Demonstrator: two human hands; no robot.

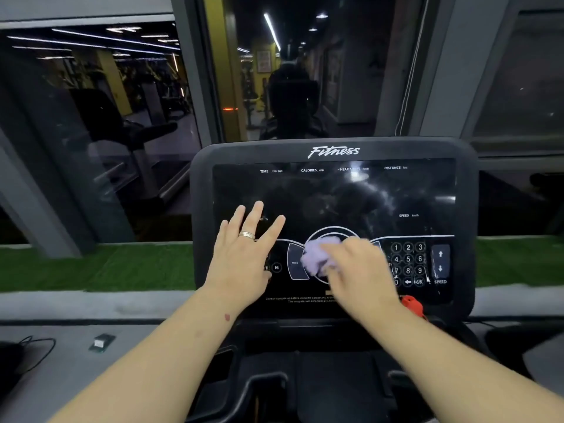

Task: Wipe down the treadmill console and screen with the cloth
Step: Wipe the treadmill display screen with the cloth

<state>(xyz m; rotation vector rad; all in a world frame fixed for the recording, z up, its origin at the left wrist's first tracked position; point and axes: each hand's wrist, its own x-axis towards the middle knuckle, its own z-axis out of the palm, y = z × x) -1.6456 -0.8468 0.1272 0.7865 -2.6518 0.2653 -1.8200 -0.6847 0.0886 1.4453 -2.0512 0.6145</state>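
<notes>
The right hand (pixel 357 270) is gripping one crumpled lilac cloth (pixel 320 257) against the console (pixel 334 152) near its lower edge, centre; the left hand (pixel 244 251) is resting flat, fingers spread, toward the screen's (pixel 335 196) left edge.

Right hand (pixel 355 271) with bunched lilac cloth (pixel 320 257) on console (pixel 332 227); left hand (pixel 244 254) flat beside it.

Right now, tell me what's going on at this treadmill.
A person is wiping the console. The right hand holds a bunched lilac cloth on the round dial in the middle of the panel, just left of the number keypad. The left hand lies flat, fingers spread, on the left side of the screen. Smears still show on the screen's upper right.
</notes>
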